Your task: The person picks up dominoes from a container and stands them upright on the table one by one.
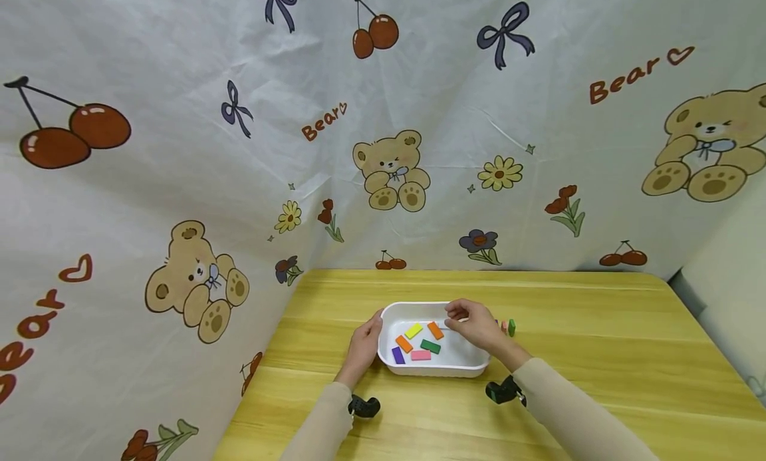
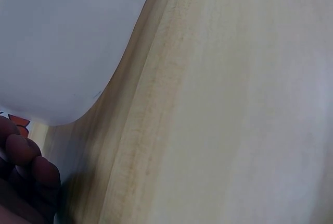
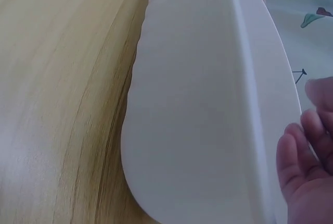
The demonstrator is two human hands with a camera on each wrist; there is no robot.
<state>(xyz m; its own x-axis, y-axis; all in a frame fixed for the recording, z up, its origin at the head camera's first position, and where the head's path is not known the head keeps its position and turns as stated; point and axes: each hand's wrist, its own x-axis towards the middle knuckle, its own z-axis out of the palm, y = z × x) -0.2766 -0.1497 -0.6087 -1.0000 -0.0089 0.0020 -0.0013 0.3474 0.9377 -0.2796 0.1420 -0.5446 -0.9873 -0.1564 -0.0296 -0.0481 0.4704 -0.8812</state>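
A white plastic tray (image 1: 433, 372) with rounded corners sits on the wooden table, several small coloured blocks lying flat in it. They include a yellow block (image 1: 413, 330), a green block (image 1: 430, 346), a pink block (image 1: 421, 355) and a purple block (image 1: 397, 355), plus two orange ones. My left hand (image 1: 362, 346) grips the tray's left end, thumb by the rim; its curled fingers show beside the tray's corner in the left wrist view. My right hand (image 1: 475, 324) hovers over the tray's right part, fingers loosely bent, with nothing visible in them in the right wrist view (image 3: 312, 156).
Just right of the tray, partly behind the right hand, a green block (image 1: 511, 327) stands on the table (image 1: 598, 354) beside pink and purple ones. A cloth (image 1: 455, 115) printed with bears hangs behind and to the left. Dark wrist devices (image 1: 504, 390) sit below both hands.
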